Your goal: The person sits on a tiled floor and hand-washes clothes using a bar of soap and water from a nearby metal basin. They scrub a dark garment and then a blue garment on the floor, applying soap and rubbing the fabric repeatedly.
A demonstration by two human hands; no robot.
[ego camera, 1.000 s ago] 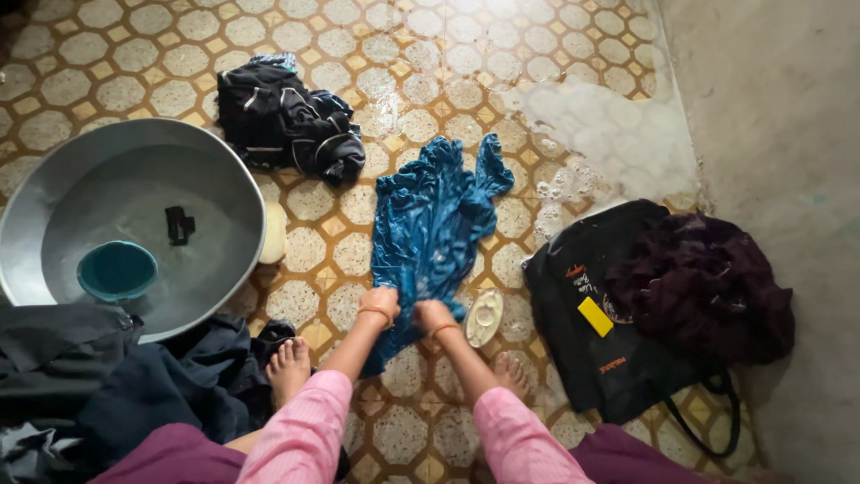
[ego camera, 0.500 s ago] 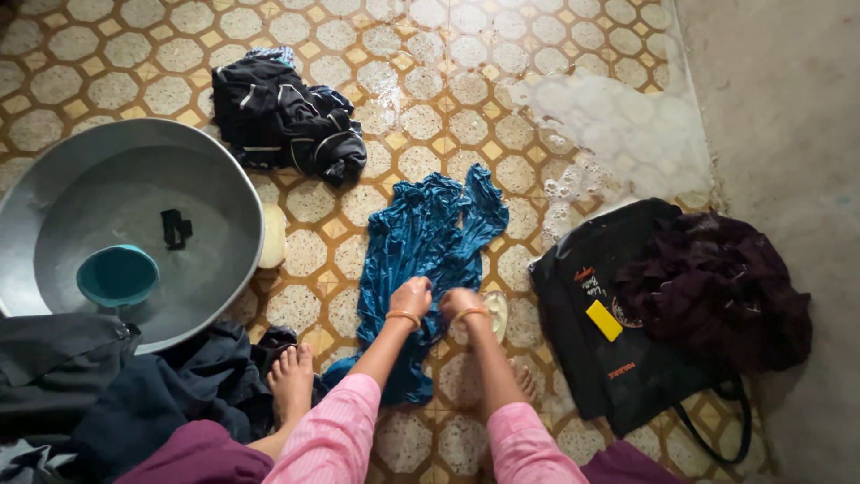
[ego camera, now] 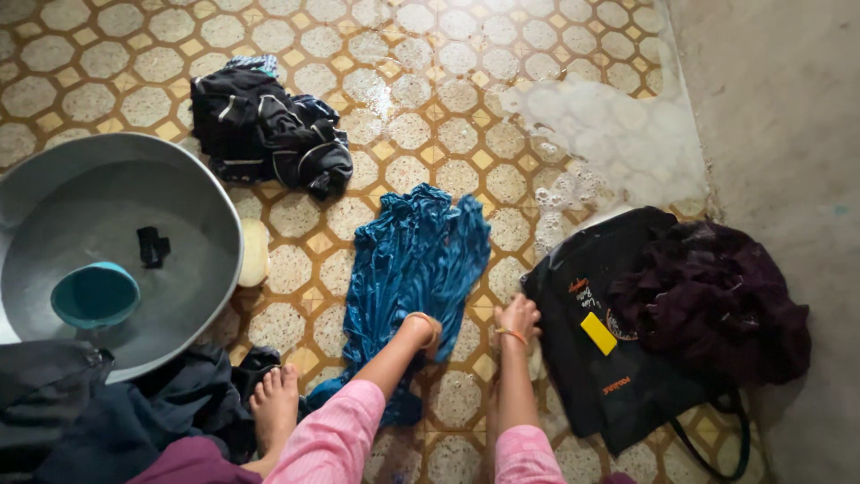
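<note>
A wet blue garment lies bunched in folds on the patterned tile floor, in the middle of the head view. My left hand presses into its lower right edge, fingers buried in the cloth. My right hand is off the garment, down on the floor between it and a black tote bag. It covers the spot where a pale soap dish lay, and its grip is hidden. Both wrists wear orange bangles and pink sleeves.
A large metal basin at left holds water, a teal bowl and a small black item. A black clothes pile lies beyond. A yellow bar and maroon cloth sit on the tote. Suds spread by the right wall. Dark clothes lie lower left.
The blue garment has been pushed together into a tighter bunch. My right hand has let go of it and moved right toward the tote; my left hand stays on the cloth.
</note>
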